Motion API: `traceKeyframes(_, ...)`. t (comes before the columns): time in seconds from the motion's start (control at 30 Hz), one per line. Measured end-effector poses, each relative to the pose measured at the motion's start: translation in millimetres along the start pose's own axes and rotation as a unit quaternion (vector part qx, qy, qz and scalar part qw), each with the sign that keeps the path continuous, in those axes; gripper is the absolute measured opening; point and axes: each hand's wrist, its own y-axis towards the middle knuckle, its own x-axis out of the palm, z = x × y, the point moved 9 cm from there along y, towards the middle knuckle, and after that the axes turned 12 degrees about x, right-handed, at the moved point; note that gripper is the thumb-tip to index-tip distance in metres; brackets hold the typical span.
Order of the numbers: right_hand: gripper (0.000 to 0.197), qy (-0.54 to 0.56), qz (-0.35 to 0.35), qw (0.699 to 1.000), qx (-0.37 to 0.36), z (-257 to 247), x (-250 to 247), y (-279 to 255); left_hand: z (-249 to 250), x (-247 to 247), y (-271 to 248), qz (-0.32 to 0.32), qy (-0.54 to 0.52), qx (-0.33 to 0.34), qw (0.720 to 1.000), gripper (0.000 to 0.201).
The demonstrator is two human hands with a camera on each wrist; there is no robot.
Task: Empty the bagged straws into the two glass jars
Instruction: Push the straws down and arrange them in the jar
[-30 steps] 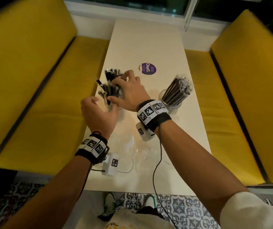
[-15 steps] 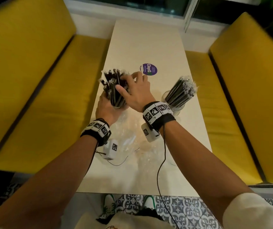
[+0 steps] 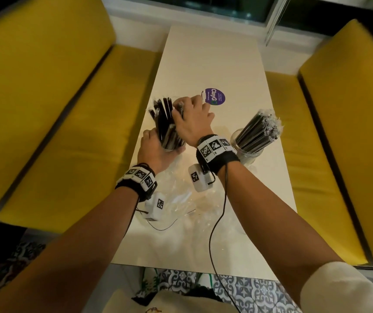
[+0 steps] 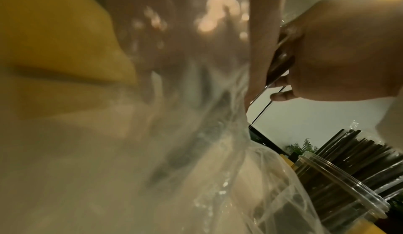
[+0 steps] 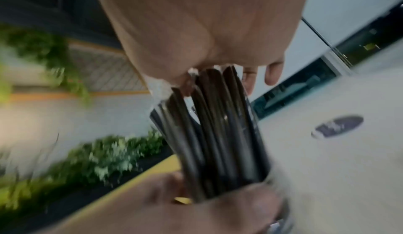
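Note:
On the white table (image 3: 205, 55) my left hand (image 3: 156, 152) grips the base of the left glass jar (image 3: 173, 144), which holds a bundle of black wrapped straws (image 3: 163, 118) leaning away from me. My right hand (image 3: 192, 118) grips the tops of these straws (image 5: 213, 134), thumb on one side and fingers behind. The right wrist view shows my left hand (image 5: 196, 212) wrapped round the jar below. The second glass jar (image 3: 246, 152) stands to the right, packed with straws (image 3: 259, 129) still in clear wrappers. The left wrist view shows that jar (image 4: 348, 177) too.
A crumpled clear plastic bag (image 3: 181, 199) lies flat on the table under my wrists. A round purple sticker (image 3: 214, 97) sits beyond my right hand. Yellow benches (image 3: 45, 109) (image 3: 350, 132) flank the table on both sides. A black cable (image 3: 217, 222) trails from my right wrist.
My left hand has moved in and taken hold of the left jar's base. My right hand has gathered the splayed straws into a tighter bundle.

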Motion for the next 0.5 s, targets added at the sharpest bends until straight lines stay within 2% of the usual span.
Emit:
traceKeyframes(0.07,0.051,-0.035,-0.008,0.999,-0.025,-3,0,-7,0,2,1,-0.012,0.013,0.002,1.0,0.096)
traceKeyframes(0.13,0.064,0.036,0.015,0.998,-0.047,-11,-16,-10,1,1,0,-0.014,0.017,0.0,1.0,0.097)
traceKeyframes(0.2,0.074,0.049,0.043,0.994,-0.086,-21,-27,-11,-2,5,0,-0.019,0.033,-0.007,0.999,0.105)
traceKeyframes(0.3,0.091,-0.063,0.002,0.986,-0.154,-39,-7,-12,-2,12,6,-0.021,0.061,0.026,0.998,0.116)
traceKeyframes(0.37,0.083,-0.118,-0.036,0.979,-0.165,-41,13,-7,3,9,4,-0.027,0.055,0.016,0.998,0.111)
traceKeyframes(0.4,0.07,-0.12,-0.051,0.978,-0.162,-40,20,-4,4,7,4,-0.034,0.051,0.013,0.998,0.108)
traceKeyframes(0.5,0.028,-0.001,-0.02,0.988,-0.154,-40,13,4,-1,8,4,-0.045,0.052,0.0,0.998,0.105)
